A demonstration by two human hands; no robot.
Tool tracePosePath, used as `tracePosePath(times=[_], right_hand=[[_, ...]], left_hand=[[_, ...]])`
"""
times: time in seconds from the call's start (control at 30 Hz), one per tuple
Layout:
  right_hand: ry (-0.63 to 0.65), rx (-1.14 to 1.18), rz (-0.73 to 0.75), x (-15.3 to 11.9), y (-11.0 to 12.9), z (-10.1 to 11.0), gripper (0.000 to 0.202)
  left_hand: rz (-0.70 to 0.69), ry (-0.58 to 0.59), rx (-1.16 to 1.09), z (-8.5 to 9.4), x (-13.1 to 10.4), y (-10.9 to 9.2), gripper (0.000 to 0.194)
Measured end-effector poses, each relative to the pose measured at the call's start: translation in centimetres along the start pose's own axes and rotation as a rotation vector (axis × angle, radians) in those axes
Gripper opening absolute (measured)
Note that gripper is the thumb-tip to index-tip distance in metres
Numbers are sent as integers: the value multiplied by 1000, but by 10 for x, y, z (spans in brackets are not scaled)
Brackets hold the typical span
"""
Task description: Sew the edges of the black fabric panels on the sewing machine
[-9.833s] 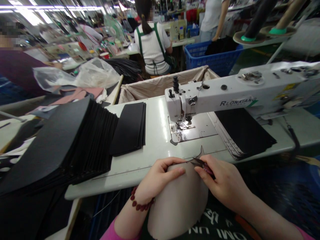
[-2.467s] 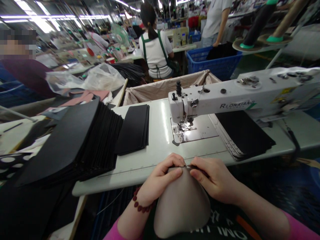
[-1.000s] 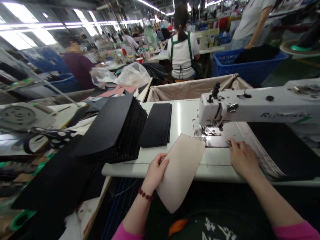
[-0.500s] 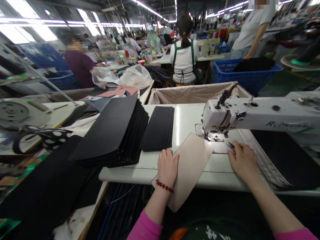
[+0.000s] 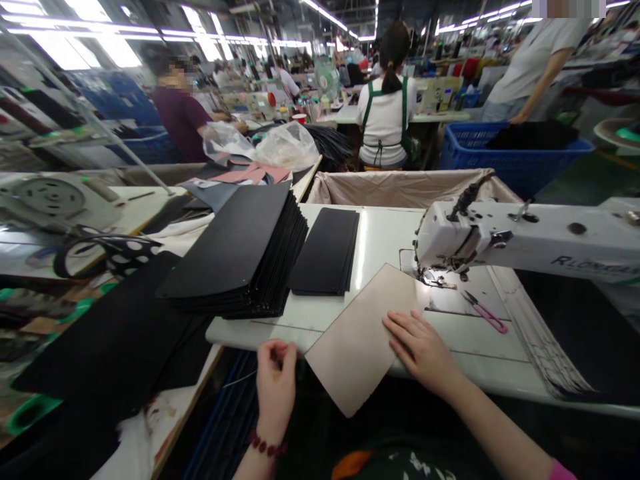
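Note:
A beige panel (image 5: 367, 333) lies slantwise on the white sewing table (image 5: 385, 230), its lower corner past the front edge and its upper end beside the needle area of the sewing machine (image 5: 520, 233). My right hand (image 5: 417, 347) rests on the panel's right side with fingers spread. Left of the panel, at the table edge, my left hand (image 5: 277, 373) is closed, its fingertips pinched; what they hold, if anything, is too small to make out. Pink-handled snips (image 5: 486, 312) lie right of the needle.
A tall stack of black panels (image 5: 233, 247) and a smaller black stack (image 5: 327, 250) stand at the left. More panels (image 5: 585, 327) lie under the machine arm. Behind the table is a cloth-lined bin (image 5: 400, 188). Several people work beyond.
My left hand has left the beige panel and moved left and down, fingers now pinched. My right hand has let go of the snips and moved left onto the panel. The view has shifted slightly.

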State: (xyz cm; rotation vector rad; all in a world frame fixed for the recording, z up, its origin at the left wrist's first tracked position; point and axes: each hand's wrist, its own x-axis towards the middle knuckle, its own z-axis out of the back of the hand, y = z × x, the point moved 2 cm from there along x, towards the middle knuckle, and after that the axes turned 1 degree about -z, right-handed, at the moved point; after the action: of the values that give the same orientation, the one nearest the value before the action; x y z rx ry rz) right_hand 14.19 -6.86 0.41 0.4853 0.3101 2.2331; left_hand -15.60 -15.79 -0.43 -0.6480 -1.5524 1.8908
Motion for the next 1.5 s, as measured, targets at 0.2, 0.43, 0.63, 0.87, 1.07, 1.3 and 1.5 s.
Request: tracePosePath(times=[0.2, 0.43, 0.63, 0.87, 1.07, 1.3, 1.5], right_hand=[[31, 86, 82, -2, 0, 0, 45], [29, 38, 131, 14, -8, 11, 46], [1, 42, 108, 18, -13, 4, 43], [-54, -3, 52, 14, -16, -1, 37], [-58, -30, 24, 10, -18, -3, 38], [-141, -46, 12, 8, -25, 8, 35], [-373, -305, -255, -38, -94, 54, 36]], left_hand=[[296, -252, -313, 35, 29, 56, 7], [448, -274, -519, 35, 49, 60, 10], [522, -255, -546, 51, 36, 72, 11], [535, -286, -439, 80, 9, 79, 6], [457, -254, -299, 90, -4, 76, 15], [161, -385, 29, 100, -18, 44, 42], [263, 355, 29, 44, -56, 10, 38]])
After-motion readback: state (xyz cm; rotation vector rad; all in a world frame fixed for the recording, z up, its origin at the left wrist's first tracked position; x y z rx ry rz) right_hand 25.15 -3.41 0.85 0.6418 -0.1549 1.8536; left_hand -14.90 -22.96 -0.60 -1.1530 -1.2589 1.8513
